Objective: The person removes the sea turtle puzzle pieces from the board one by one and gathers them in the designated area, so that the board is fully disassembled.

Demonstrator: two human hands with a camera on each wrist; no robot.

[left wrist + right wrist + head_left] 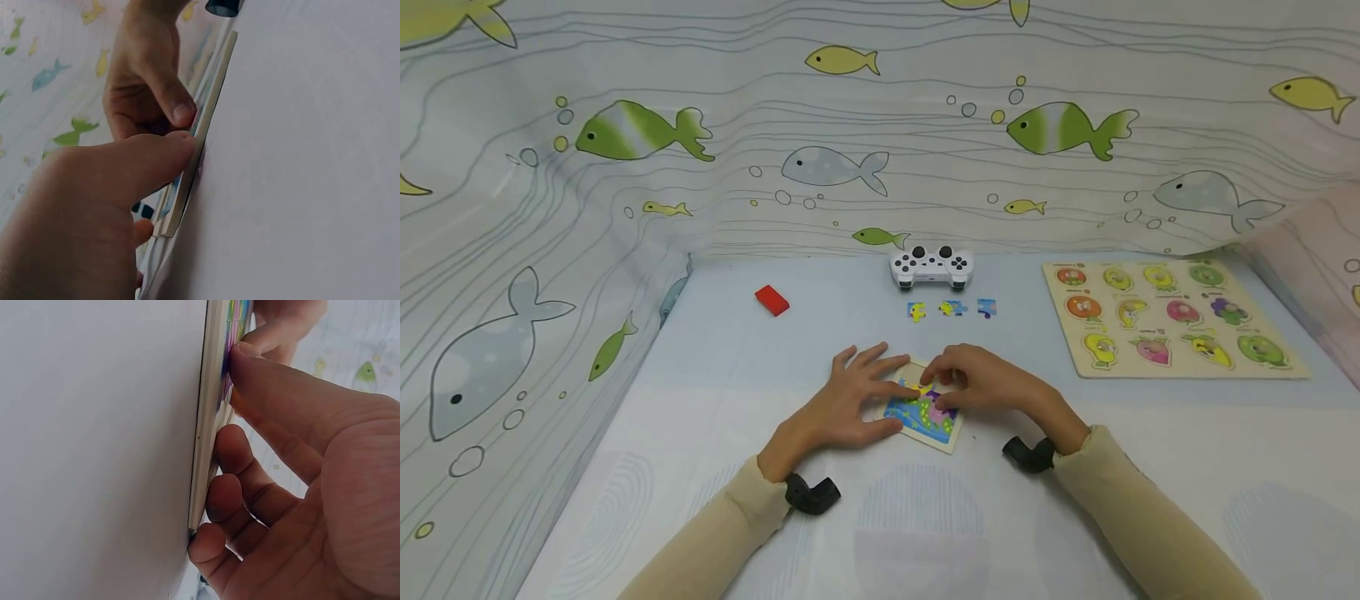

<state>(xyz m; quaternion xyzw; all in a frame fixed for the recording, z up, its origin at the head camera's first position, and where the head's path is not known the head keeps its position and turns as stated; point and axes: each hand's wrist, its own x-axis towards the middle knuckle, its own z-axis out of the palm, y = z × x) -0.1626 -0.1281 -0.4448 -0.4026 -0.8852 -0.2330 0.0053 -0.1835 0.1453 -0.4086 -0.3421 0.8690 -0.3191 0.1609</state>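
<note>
A small jigsaw puzzle (929,425) in a pale wooden tray lies at a slant on the table, its picture blue, yellow, green and pink. My left hand (859,398) rests over its left side, fingers spread and fairly straight, the index finger reaching across the pieces. In the left wrist view its thumb (165,153) lies at the tray's edge. My right hand (981,379) bends over the upper right part, pinching a purplish puzzle piece (227,387) between thumb and index finger. Its other fingertips touch the tray rim (199,456). The fingers partly hide the piece.
Beyond the tray lie three loose puzzle pieces (952,308), with a white game controller (931,268) behind them. A red block (772,300) sits to the left. On the right is a wooden fruit puzzle board (1138,333). A fish-patterned cloth (925,183) stands behind the table.
</note>
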